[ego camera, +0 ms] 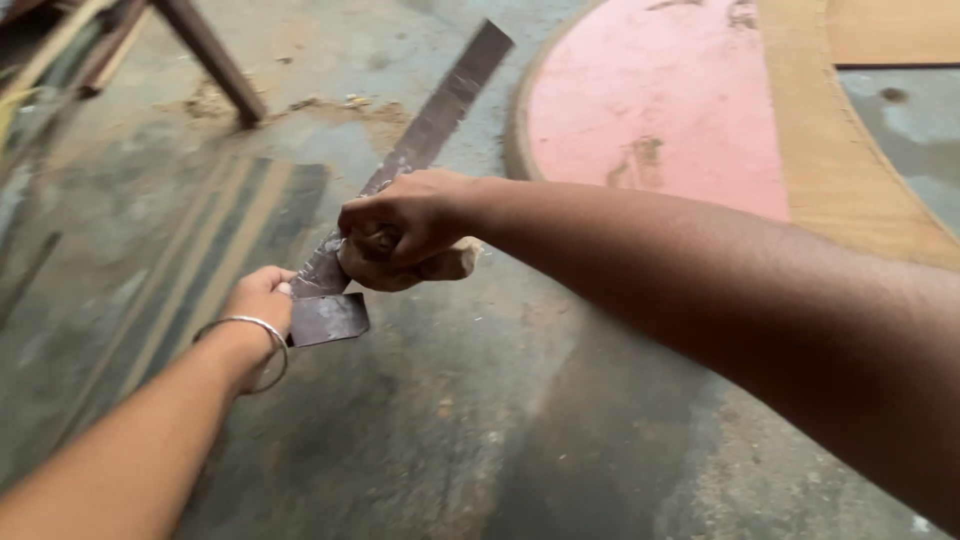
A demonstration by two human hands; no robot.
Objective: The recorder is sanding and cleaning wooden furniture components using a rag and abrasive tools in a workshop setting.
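Soft, even daylight fills the scene, moderately bright and without harsh highlights. The light seems to fall from above and ahead, since the underside of the right forearm (pixel 760 320) is darker than its top. Shadows on the concrete floor (pixel 470 440) are faint and diffuse (no sharp edges anywhere). The metal strip (pixel 440 110) shows a dull sheen, not glare. Slight motion blur softens the left corner, and the near forearms look soft and stretched at the frame edges.

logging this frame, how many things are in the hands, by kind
metal strip: 1
metal sheet piece: 1
tan lump in right hand: 1
bangle on left hand: 1
total: 4
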